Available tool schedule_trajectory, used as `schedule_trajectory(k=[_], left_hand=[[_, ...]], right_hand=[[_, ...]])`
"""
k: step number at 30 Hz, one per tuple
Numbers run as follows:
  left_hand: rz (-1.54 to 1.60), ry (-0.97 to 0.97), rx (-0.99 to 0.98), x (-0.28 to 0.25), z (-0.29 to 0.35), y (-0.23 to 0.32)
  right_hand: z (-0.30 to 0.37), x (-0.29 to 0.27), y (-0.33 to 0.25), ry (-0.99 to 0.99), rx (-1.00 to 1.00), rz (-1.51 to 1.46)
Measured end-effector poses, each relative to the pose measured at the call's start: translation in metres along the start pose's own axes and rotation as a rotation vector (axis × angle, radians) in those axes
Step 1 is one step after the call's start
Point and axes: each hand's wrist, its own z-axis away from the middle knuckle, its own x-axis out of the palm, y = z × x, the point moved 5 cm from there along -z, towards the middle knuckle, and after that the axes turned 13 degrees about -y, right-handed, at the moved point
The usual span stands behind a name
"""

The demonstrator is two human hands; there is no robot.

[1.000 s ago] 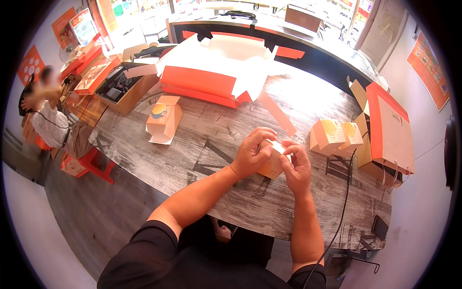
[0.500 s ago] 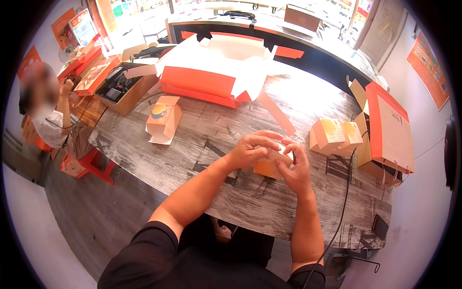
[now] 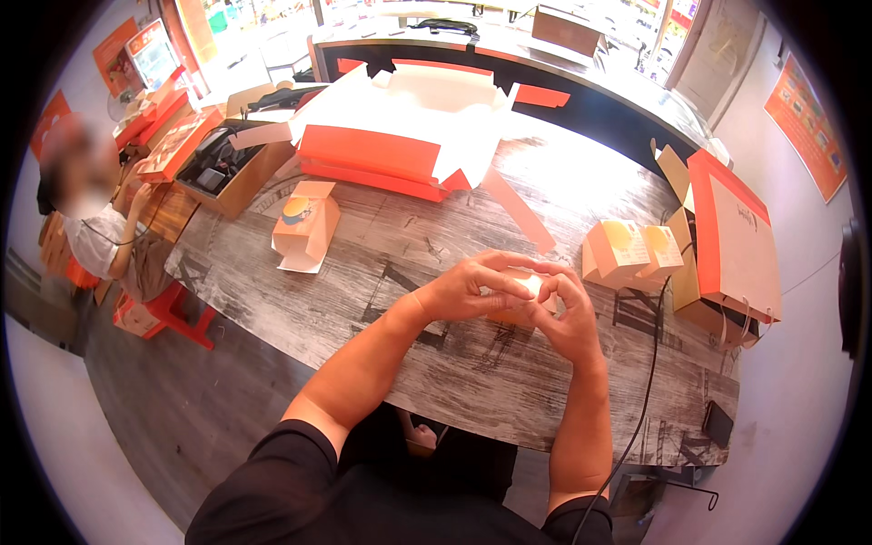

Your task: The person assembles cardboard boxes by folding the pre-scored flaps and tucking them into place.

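Note:
A small orange and white cardboard box (image 3: 520, 292) rests on the grey wooden table (image 3: 363, 300), held between both hands. My left hand (image 3: 472, 287) wraps over its left side and top. My right hand (image 3: 570, 316) grips its right side, fingers curled onto the top flap. Most of the box is hidden by my fingers.
An open small box (image 3: 305, 227) lies at the left. Two closed small boxes (image 3: 630, 251) sit at the right beside a large orange and tan carton (image 3: 727, 247). A stack of flat orange and white box blanks (image 3: 400, 136) lies farther back. A seated person (image 3: 91, 218) is at the far left. A black cable (image 3: 647, 363) hangs off the near edge.
My hands have lowered the small box toward the table and closed more tightly over its top. The person at the left has shifted a little.

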Motion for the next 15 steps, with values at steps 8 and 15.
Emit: schedule_trajectory(k=[8, 15], left_hand=[[0.202, -0.025, -0.079, -0.001, 0.003, -0.005], [0.29, -0.034, -0.141, -0.017, 0.009, -0.015]], right_hand=[[0.0, 0.0, 0.014, -0.038, 0.062, -0.117], [0.003, -0.002, 0.025, -0.073, 0.119, -0.252]])
